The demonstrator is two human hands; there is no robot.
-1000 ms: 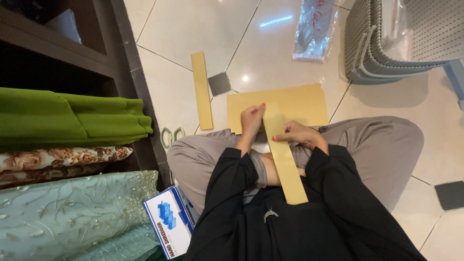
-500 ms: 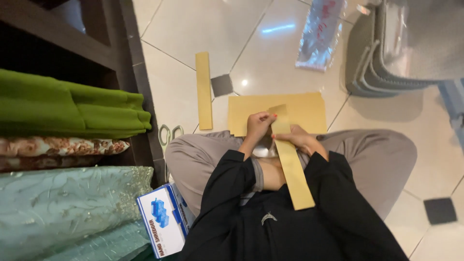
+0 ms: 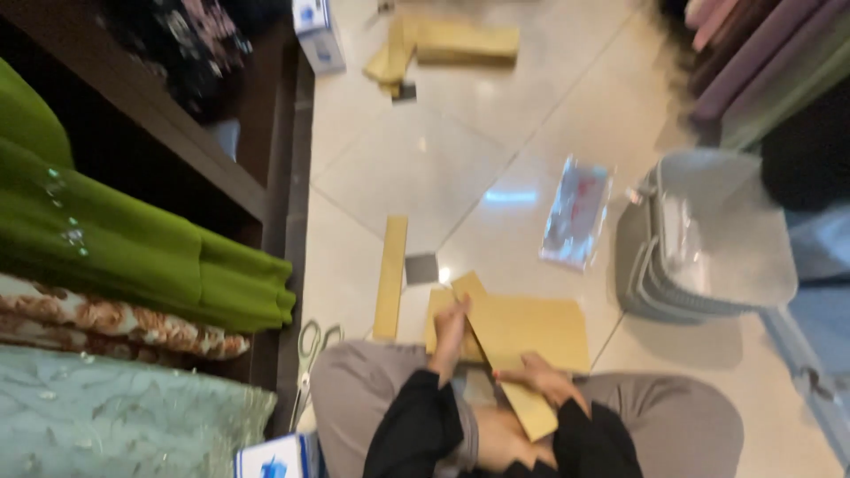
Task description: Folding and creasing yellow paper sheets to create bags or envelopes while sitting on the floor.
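I sit cross-legged on a tiled floor. My left hand (image 3: 449, 335) pinches the upper part of a long yellow-brown card strip (image 3: 490, 336), and my right hand (image 3: 542, 379) grips the same strip lower down. The strip runs tilted from upper left to lower right over my lap. Under it, on the floor, lies a stack of yellow-brown card sheets (image 3: 542, 329). A second card strip (image 3: 389, 277) lies flat on the tiles to the left. The picture is blurred.
Scissors (image 3: 312, 343) lie by my left knee, near a dark shelf with green fabric (image 3: 150, 252) and other folded cloths. A clear plastic bag (image 3: 575, 212) and stacked grey chairs (image 3: 708, 239) are at the right. More card (image 3: 452, 42) and a box (image 3: 317, 31) lie far ahead.
The view has swung upward, showing more floor ahead. The strip in my hands has tilted with its top end further left, and my hands now appear lower in the picture.
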